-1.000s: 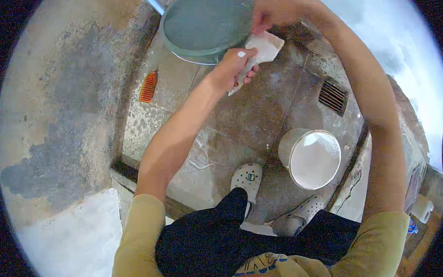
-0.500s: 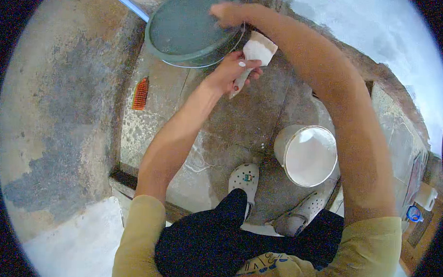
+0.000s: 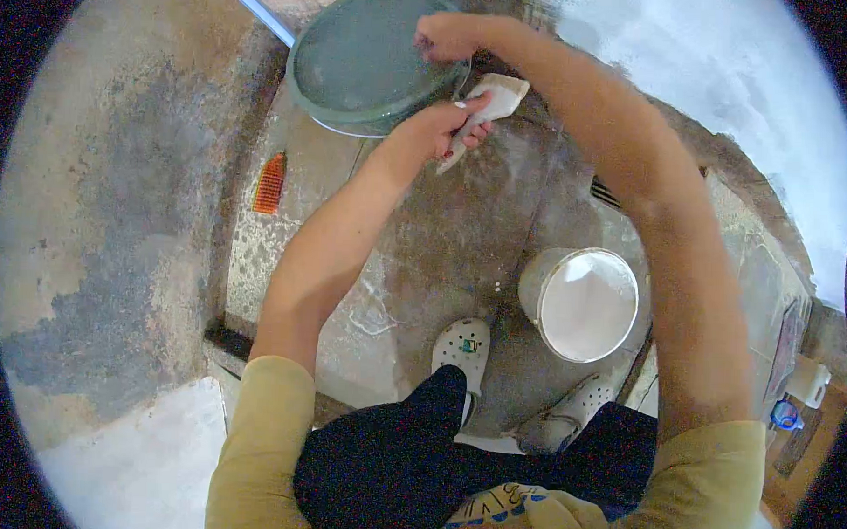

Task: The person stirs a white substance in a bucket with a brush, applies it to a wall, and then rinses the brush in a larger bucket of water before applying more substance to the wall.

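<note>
While the left hand (image 3: 452, 126) gripped the paintbrush (image 3: 501, 97) by its handle, likely sparing the fingers its bristles, the right hand (image 3: 445, 38) hung by the tub (image 3: 359, 119), its grasp indiscernible.

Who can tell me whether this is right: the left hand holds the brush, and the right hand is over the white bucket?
The bucket is wrong: the head view shows the right hand over the green tub. The left hand does hold the brush.
</note>
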A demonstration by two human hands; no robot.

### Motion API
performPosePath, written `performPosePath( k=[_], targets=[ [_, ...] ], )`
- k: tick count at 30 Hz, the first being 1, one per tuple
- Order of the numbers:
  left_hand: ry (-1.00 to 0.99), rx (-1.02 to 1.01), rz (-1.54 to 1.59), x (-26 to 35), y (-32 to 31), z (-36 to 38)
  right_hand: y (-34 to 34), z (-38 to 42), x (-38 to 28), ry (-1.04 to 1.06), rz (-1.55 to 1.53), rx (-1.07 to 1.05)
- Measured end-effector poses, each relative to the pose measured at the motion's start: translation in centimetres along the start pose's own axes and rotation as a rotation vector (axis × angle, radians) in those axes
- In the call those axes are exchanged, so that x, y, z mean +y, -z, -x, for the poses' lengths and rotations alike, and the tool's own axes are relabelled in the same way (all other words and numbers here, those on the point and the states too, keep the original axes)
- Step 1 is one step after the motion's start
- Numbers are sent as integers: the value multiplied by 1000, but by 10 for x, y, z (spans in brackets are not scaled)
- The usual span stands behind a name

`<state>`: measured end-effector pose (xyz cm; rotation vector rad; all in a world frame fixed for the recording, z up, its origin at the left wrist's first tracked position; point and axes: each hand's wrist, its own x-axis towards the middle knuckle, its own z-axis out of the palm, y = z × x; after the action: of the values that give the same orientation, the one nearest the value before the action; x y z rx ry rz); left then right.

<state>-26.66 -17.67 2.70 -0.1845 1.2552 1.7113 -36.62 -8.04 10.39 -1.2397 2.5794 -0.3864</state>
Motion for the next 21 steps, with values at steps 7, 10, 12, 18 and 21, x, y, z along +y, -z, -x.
performPosePath(
  k=[7,10,12,18,21],
  targets=[
    [56,-535,116,-21,55,-39,-68,82,-78,46,-133,496],
    [20,-933,54,-17,55,-51,-101,133,-107,-34,-25,631],
    [33,-1076,21,-26,42,-54,-106,145,-114,-186,-66,636],
    [-206,-3,-516,-17,-32,41,-136,137,-93,-585,-251,559],
    [-347,-193,81,-33,1,-42,-109,129,-124,-612,64,580]
  ],
)
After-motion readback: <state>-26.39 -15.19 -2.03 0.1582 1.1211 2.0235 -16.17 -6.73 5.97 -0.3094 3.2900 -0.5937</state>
